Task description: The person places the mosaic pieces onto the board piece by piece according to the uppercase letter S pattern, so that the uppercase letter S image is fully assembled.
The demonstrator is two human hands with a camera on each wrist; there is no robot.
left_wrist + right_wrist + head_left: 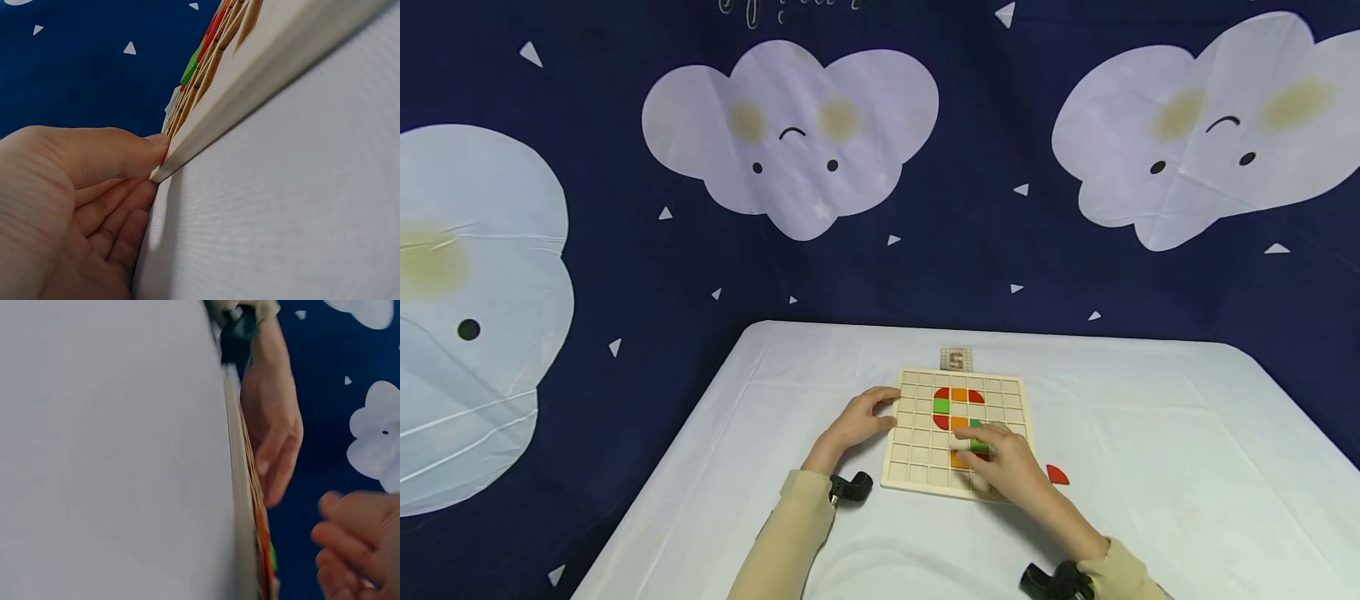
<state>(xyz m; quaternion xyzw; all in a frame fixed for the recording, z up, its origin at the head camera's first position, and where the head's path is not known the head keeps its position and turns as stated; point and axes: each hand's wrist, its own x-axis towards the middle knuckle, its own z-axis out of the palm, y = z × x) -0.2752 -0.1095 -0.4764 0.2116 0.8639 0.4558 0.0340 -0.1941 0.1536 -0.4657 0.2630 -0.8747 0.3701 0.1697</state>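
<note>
A square wooden grid board (917,467) lies on the white table. At its left edge is my left hand (859,421); the left wrist view shows the thumb (134,153) on the rim and the other fingers against its side. Over the lower right of the board hovers my right hand (1011,462), fingers apart, with no piece visible between them. Red quarter-round pieces (942,422), orange squares (958,394) and green pieces (941,406) form a curved figure in the grid. The right hand covers part of that figure.
A loose red quarter-round piece (1057,475) lies on the table right of the board. Behind the board is a small card (956,360) with an S-like pattern on a grid. A dark blue cloth with pale clouds (790,133) hangs beyond the table (1150,417).
</note>
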